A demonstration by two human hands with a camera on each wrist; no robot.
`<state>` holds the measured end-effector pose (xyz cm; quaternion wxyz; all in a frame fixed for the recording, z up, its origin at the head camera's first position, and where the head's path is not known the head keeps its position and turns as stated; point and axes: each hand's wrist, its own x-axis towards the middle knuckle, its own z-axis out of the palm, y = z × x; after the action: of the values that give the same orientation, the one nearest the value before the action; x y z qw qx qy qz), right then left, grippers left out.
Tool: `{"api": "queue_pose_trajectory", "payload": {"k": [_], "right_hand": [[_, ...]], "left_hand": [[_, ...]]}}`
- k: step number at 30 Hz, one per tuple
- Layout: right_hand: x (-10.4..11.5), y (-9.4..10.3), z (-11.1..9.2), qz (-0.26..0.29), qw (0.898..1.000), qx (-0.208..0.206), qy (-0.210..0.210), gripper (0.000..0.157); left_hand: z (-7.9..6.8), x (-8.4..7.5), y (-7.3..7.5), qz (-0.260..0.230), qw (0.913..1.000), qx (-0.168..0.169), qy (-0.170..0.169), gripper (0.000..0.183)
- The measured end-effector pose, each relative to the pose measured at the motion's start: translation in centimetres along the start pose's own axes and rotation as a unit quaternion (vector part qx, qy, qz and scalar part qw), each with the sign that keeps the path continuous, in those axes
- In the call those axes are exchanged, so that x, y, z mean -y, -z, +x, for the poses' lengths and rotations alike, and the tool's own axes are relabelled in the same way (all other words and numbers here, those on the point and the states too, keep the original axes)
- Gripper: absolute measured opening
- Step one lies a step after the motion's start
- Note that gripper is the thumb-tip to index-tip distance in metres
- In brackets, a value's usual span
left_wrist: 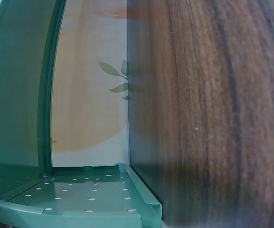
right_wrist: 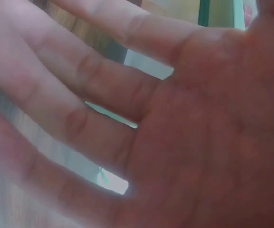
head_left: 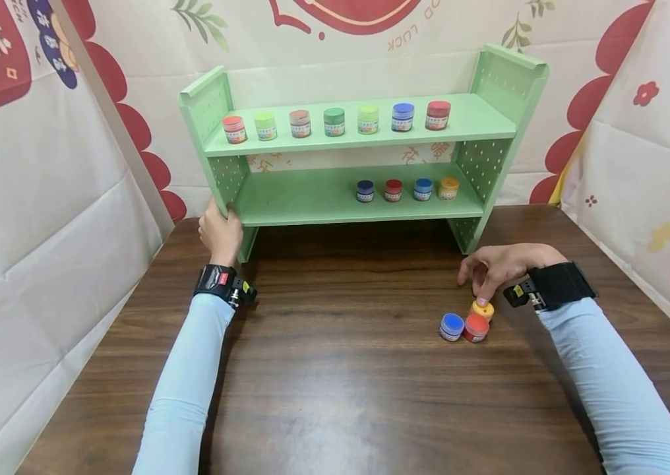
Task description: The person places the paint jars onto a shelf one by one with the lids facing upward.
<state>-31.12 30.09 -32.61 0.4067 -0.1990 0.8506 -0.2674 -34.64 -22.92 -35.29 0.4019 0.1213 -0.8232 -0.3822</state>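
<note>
My left hand (head_left: 220, 231) grips the lower left side of a green two-tier shelf (head_left: 293, 198). In the left wrist view the shelf's perforated side panel (left_wrist: 75, 194) shows, but that hand is out of sight. On the table to the right, my right hand (head_left: 510, 264) is over a small yellow paint jar (head_left: 484, 312), its thumb touching the lid and its other fingers off to the side. Beside it stand a red jar (head_left: 477, 328) and a blue jar (head_left: 451, 327). In the right wrist view the right palm (right_wrist: 189, 133) and spread fingers hide the jars.
Seven paint jars would be several: a row including a dark green jar (head_left: 334, 123) lines the upper tier. Several smaller ones, among them a dark red jar (head_left: 393, 190), stand on the right of the lower tier. A printed cloth (head_left: 347, 86) hangs behind the brown table (head_left: 335, 369).
</note>
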Motion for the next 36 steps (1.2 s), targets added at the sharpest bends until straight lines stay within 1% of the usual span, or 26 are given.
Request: {"api": "queue_pose_trajectory", "payload": {"k": [6, 10, 13, 19, 22, 25, 31, 33, 36], "right_hand": [[0.0, -0.2, 0.5, -0.069, 0.995, -0.056, 0.034, 0.047], [0.0, -0.2, 0.7, -0.072, 0.994, -0.078, 0.036, 0.042], [-0.1, -0.2, 0.9, -0.071, 0.991, -0.103, 0.038, 0.038], [-0.5, -0.3, 1.5, -0.093, 0.979, -0.171, 0.055, 0.029], [-0.6, -0.3, 1.8, -0.107, 0.973, -0.196, 0.062, 0.025], [-0.6, -0.3, 2.0, -0.116, 0.969, -0.205, 0.068, 0.025], [-0.3, -0.5, 2.0, -0.094, 0.977, -0.175, 0.082, 0.038], [-0.2, -0.6, 2.0, -0.095, 0.977, -0.171, 0.086, 0.035], [-0.2, -0.7, 2.2, -0.107, 0.974, -0.176, 0.095, 0.024]], "left_hand": [[0.0, -0.2, 0.0, 0.0, 1.0, 0.003, 0.0, 0.017], [0.0, -0.2, 0.1, 0.0, 1.0, 0.002, 0.001, 0.015], [0.0, -0.2, 0.1, 0.0, 1.0, 0.001, 0.004, 0.013], [-0.1, -0.2, 0.1, 0.0, 1.0, 0.001, 0.004, 0.012], [-0.1, -0.2, 0.2, -0.003, 1.0, 0.0, 0.002, 0.013], [-0.2, -0.2, 0.2, -0.005, 1.0, -0.001, 0.001, 0.015], [-0.1, -0.1, 0.1, -0.004, 1.0, -0.001, -0.001, 0.016], [-0.1, -0.1, 0.1, -0.004, 1.0, -0.001, -0.001, 0.016], [-0.1, -0.1, 0.1, -0.002, 1.0, -0.002, -0.001, 0.017]]}}
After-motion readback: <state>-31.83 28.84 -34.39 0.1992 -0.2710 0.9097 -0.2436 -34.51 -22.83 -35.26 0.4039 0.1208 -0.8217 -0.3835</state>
